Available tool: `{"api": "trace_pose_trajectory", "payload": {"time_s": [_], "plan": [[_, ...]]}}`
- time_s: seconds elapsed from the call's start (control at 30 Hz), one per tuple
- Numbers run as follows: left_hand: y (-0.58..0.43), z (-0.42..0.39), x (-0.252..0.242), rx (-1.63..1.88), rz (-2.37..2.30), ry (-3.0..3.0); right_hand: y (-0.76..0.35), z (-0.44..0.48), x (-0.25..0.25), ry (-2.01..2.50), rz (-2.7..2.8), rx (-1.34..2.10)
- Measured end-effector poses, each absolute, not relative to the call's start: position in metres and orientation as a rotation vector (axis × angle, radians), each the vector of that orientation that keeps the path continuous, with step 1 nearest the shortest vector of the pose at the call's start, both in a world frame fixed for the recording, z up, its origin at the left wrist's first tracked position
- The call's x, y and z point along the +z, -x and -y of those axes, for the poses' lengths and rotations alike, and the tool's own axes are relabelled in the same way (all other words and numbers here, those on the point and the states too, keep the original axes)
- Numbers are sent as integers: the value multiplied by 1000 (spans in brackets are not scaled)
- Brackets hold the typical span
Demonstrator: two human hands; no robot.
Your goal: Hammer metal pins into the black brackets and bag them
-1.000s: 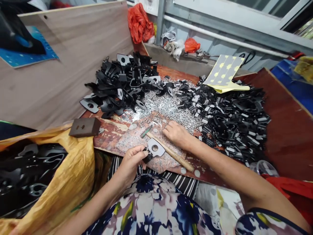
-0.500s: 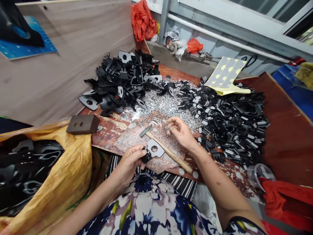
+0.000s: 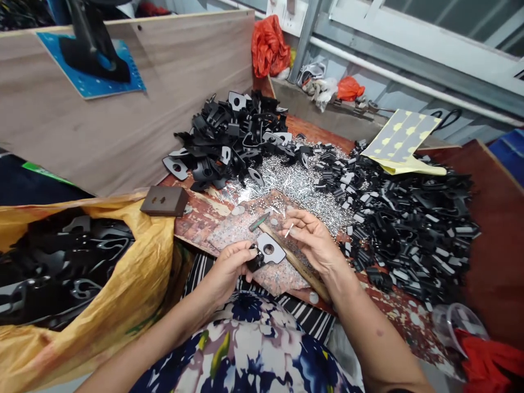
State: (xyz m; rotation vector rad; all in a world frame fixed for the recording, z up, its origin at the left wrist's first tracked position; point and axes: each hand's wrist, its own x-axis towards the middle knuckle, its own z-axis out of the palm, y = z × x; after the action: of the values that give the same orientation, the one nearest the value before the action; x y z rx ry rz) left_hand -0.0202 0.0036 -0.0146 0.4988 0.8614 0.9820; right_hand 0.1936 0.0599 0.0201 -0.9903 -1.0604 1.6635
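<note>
My left hand (image 3: pixel 234 266) pinches a black clip (image 3: pixel 270 249) whose grey flat face has a round hole. In the fingers of my right hand (image 3: pixel 313 237) is a thin silvery pin (image 3: pixel 289 230), held just right of the clip and apart from it. A hammer (image 3: pixel 305 267) with a wooden handle lies on the speckled stone slab (image 3: pixel 229 229), partly hidden behind the clip and my right hand. Beyond the slab spreads a heap of shiny metal pins (image 3: pixel 282 177).
Large black clip parts (image 3: pixel 229 136) are piled at the back left, small black pieces (image 3: pixel 409 218) on the right. A yellow sack (image 3: pixel 155 262) of black clips stands at left beside a brown block (image 3: pixel 164 201). A grey-yellow sticker sheet (image 3: pixel 403 136) tops the right pile.
My view has turned left, so the scene sits further right. My right hand now shows a pin between its fingers, close to the clip. The left hand keeps hold of the clip.
</note>
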Motion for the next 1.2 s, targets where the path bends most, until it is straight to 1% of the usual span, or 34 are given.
{"api": "trace_pose_trajectory", "payload": {"time_s": [0.07,0.2,0.27,0.43,0.73,0.83,1.0,1.07,1.2], "plan": [[21,-3,-15,995,-820,-492,-190,-54,21,1021,1135,1522],[20,-5,-13,1042,-769,-398,-177,-36,24,1121,1388,1051],[17,-8,-11,1051,-780,-340,-169,-27,24,1084,1514,902],[12,-10,-13,1064,-767,-283,-150,-17,16,951,1663,821],[10,-8,-14,1071,-793,-279,-144,-12,7,1032,1612,749],[9,-8,-15,1055,-776,-311,-146,-10,7,1003,1692,609],[6,-6,-15,1056,-742,-305,-147,-5,5,798,2048,199],[4,-4,-15,1083,-748,-289,-145,-3,4,788,2111,142],[1,2,-12,1079,-792,-314,-144,0,1,803,2134,162]]}}
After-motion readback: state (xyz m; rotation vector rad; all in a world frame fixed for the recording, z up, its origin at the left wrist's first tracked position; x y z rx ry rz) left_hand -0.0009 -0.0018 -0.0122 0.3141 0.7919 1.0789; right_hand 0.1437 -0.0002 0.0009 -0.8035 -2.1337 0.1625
